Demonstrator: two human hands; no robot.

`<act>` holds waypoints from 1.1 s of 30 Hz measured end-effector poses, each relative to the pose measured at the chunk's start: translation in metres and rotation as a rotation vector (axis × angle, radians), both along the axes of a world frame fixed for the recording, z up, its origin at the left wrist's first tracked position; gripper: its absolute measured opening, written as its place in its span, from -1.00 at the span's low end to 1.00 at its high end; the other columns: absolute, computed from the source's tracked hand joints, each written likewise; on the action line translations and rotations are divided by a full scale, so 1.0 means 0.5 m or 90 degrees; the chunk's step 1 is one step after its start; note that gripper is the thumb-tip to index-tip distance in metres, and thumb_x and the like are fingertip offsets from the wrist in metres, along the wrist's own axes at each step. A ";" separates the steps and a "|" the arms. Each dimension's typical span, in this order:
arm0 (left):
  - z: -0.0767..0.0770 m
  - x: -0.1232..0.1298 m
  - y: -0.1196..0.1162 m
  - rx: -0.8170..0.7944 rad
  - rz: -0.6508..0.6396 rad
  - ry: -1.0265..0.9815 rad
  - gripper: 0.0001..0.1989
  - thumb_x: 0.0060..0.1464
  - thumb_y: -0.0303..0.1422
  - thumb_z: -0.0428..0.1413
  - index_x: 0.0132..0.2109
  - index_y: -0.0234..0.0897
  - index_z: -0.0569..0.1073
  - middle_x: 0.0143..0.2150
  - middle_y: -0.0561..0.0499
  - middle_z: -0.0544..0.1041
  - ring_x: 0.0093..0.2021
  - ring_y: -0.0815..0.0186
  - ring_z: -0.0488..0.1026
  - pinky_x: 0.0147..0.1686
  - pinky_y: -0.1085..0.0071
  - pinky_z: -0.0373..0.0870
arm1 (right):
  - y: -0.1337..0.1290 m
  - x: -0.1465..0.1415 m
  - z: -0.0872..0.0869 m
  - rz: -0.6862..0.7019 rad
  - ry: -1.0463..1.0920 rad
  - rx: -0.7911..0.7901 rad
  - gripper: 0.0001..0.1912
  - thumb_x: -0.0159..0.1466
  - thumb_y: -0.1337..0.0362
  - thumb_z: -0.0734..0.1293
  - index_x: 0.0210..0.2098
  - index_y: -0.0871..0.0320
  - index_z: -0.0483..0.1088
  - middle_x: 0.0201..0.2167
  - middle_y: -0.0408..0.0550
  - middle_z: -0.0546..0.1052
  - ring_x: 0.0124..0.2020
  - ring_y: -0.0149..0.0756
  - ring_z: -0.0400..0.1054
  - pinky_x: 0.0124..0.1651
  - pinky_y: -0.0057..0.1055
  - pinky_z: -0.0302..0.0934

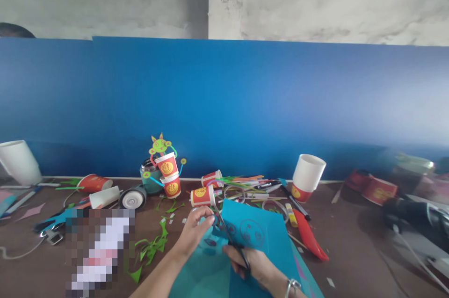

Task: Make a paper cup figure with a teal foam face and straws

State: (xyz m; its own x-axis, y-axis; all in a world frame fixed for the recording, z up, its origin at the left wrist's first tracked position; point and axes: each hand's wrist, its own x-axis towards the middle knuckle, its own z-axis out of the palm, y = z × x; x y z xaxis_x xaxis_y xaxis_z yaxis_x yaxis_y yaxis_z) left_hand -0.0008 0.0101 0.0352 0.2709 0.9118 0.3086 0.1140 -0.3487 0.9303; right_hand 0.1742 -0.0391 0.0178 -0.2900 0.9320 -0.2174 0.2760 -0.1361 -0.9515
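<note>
My right hand (250, 260) is wrapped round the dark handles of a pair of scissors (226, 228), whose blades point up and left at the blue paper (277, 242). A round face is drawn in dark lines on that paper, with smaller drawn shapes beside it. My left hand (196, 230) pinches the paper's left part near the blade tips. The exact spot where the blades meet the paper is partly hidden by my fingers. More blue-green sheets (196, 279) lie underneath.
Behind stands a paper-cup figure (168, 167) beside a teal flask (150, 176). Green scraps (154, 249) lie left. Fallen red cups (202, 196), pens and a glue stick (291, 215) lie ahead. Right are a white cup (308, 171) and a red bag (310, 237). A blue partition (245, 111) closes the back.
</note>
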 end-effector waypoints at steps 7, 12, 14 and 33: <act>-0.007 -0.005 0.010 0.028 -0.028 0.080 -0.82 -0.13 -0.37 -0.04 -0.62 -0.24 0.17 -0.47 0.02 0.36 -0.38 0.28 0.29 -0.30 0.40 0.19 | 0.016 0.003 -0.006 -0.114 0.111 0.038 -0.48 0.04 -0.07 0.34 -0.77 0.20 0.22 -0.84 -0.23 0.23 -0.82 -0.57 0.06 -0.71 -0.56 -0.17; -0.021 -0.006 0.005 0.100 -0.065 0.221 -0.89 -0.20 -0.45 -0.02 -0.62 -0.24 0.27 -0.42 0.00 0.43 -0.30 0.23 0.29 -0.21 0.34 0.15 | 0.020 0.014 -0.010 -0.125 0.123 0.046 -0.44 0.06 -0.10 0.32 -0.80 0.22 0.24 -0.88 -0.24 0.17 -0.83 -0.60 0.01 -0.71 -0.56 -0.25; -0.026 -0.006 0.001 0.166 -0.060 0.329 -0.89 -0.23 -0.48 -0.01 -0.63 -0.25 0.26 -0.41 0.00 0.43 -0.30 0.23 0.29 -0.21 0.32 0.15 | 0.020 0.016 -0.010 -0.114 0.118 0.045 -0.44 0.05 -0.11 0.33 -0.80 0.22 0.25 -0.88 -0.24 0.19 -0.83 -0.59 0.02 -0.71 -0.56 -0.26; -0.022 0.012 0.004 -0.137 -0.046 -0.007 -0.82 -0.13 -0.25 0.14 -0.47 -0.28 0.37 -0.56 0.10 0.36 -0.52 0.37 0.26 -0.47 0.47 0.18 | 0.025 0.012 -0.012 -0.080 0.178 0.034 -0.64 0.01 0.04 0.42 -0.42 0.18 0.29 -0.79 -0.30 0.35 -0.81 -0.55 0.08 -0.75 -0.61 -0.05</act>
